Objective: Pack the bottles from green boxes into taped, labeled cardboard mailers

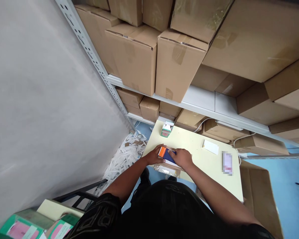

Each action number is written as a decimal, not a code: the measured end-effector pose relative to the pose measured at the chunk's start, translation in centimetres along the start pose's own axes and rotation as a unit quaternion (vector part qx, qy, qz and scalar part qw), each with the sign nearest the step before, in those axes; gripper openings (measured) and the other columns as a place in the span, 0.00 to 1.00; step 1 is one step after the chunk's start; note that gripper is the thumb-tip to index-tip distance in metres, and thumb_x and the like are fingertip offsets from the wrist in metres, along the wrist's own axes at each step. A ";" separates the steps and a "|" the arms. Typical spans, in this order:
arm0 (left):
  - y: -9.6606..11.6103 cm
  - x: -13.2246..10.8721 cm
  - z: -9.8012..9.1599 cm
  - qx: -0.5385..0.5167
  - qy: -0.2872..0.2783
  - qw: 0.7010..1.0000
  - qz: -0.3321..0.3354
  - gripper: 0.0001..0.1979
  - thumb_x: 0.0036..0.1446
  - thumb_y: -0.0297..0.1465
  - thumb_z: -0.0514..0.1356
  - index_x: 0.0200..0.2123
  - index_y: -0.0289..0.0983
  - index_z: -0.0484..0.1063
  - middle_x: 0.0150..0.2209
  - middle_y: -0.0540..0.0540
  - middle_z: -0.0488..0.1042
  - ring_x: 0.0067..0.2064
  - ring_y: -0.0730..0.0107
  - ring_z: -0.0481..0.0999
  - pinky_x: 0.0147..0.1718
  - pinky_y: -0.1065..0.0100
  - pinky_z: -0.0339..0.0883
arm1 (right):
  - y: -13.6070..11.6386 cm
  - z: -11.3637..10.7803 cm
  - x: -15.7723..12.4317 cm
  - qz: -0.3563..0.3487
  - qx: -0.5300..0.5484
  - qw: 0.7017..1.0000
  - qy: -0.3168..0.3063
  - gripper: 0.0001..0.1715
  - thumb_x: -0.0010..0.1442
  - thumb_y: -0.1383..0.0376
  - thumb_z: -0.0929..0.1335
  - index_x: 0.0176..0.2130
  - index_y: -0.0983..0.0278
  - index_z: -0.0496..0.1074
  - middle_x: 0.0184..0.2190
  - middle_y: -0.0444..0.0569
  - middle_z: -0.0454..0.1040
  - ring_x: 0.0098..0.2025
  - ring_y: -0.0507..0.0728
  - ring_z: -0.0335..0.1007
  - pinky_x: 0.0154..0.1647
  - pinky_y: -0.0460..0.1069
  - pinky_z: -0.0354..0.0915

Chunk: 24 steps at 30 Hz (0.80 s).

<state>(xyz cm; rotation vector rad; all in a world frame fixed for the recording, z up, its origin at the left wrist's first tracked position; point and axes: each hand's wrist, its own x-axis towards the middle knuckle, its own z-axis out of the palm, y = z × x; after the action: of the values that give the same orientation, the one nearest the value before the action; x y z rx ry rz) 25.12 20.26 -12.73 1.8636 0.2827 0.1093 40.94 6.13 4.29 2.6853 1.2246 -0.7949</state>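
Near the front edge of the pale table [199, 166], both hands grip a flat orange-and-dark-blue packet [169, 156]. My left hand [154, 156] is closed round its orange left end. My right hand [183, 158] has its thumb pressed on the blue part; the fingers beneath are hidden. Something white shows just under the packet, and I cannot make out what it is. Below the hands, at the table's edge, lies a clear plastic-wrapped item [165, 170]. A green-and-white carton [166, 128] with an open top stands beyond the hands.
A white card-like item [210, 146] and a pixelated item [227, 163] lie on the table's right. Shelving [214, 113] with cardboard boxes [137, 59] rises behind. White paper strips [123, 156] cover the floor by the wall. An open carton [259, 192] stands right; green boxes [27, 224] sit lower left.
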 end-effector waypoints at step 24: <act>2.5 0.5 -1.1 0.080 -0.036 0.995 -0.040 0.51 0.51 0.44 0.72 0.73 0.41 0.54 0.74 0.40 0.52 0.74 0.50 0.54 0.72 0.56 0.49 | 23.6 0.5 -5.2 0.076 0.072 0.994 -0.037 0.37 0.67 0.37 0.59 0.26 0.60 0.75 0.27 0.52 0.78 0.34 0.60 0.75 0.32 0.49 0.55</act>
<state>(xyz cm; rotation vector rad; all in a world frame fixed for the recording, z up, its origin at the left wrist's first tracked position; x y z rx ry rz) 25.70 20.66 -10.02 2.0081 0.3249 -0.0365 55.00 -13.56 3.24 2.7909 0.9671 -0.9840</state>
